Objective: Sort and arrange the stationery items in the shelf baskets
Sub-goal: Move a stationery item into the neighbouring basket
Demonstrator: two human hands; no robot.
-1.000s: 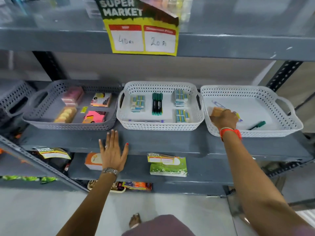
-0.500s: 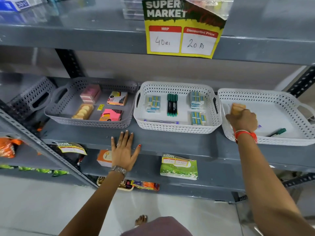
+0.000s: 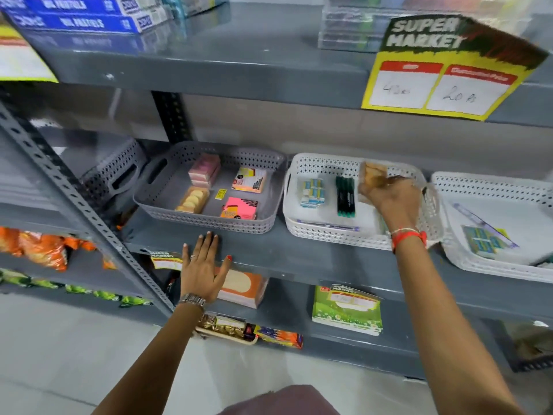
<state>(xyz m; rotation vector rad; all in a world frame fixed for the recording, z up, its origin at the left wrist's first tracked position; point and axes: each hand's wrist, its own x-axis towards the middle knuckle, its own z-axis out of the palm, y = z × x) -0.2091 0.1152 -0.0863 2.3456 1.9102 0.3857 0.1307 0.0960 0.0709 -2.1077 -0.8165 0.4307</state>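
Observation:
My right hand (image 3: pixel 389 199) grips a tan pack of erasers (image 3: pixel 372 175) and holds it above the middle white basket (image 3: pixel 329 235). That basket holds green markers (image 3: pixel 345 196), small eraser packs (image 3: pixel 312 193) and a purple pen (image 3: pixel 329 226). The grey basket (image 3: pixel 209 224) to the left holds pink eraser packs (image 3: pixel 205 173), a tan eraser pack (image 3: pixel 193 200) and sticky-note pads (image 3: pixel 241 208). The right white basket (image 3: pixel 493 265) holds a pen (image 3: pixel 478 218) and a blue-green pack (image 3: pixel 481 241). My left hand (image 3: pixel 202 269) rests flat and open on the shelf's front edge (image 3: pixel 299 262).
Another grey basket (image 3: pixel 115 172) stands at the far left. A yellow price sign (image 3: pixel 446 70) hangs from the upper shelf, which carries blue boxes (image 3: pixel 77 13). A green pack (image 3: pixel 347 310), an orange pack (image 3: pixel 244 287) and snack bags (image 3: pixel 39 250) lie on lower shelves.
My right hand has carried the tan pack leftwards, out of the right white basket and over the middle one. The view has swung left. My left hand stays on the shelf edge.

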